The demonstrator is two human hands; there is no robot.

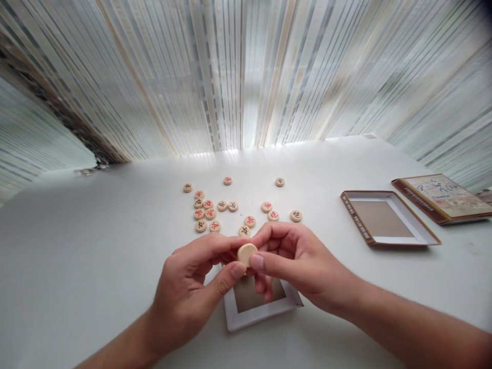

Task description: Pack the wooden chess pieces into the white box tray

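Between both hands, above a shallow box, is a round wooden Chinese chess piece point(247, 253), its plain face toward me. My left hand point(188, 289) is closed, with thumb and forefinger at the left edge of the piece. My right hand point(307, 266) pinches the right side, thumb on the face. Whether more pieces sit behind it is hidden by the fingers. Below lies the open box point(265, 311) with white rim and brown bottom, partly covered by my hands. Just beyond my fingertips rest a black-marked piece point(245, 231) and a red-marked piece point(249, 221).
Several more chess pieces point(209, 214) lie spread over the white table point(96, 256), some grouped at the left. To the right are an open box tray point(400, 238) and a printed box point(442, 195). Striped curtains point(246, 77) hang behind the table.
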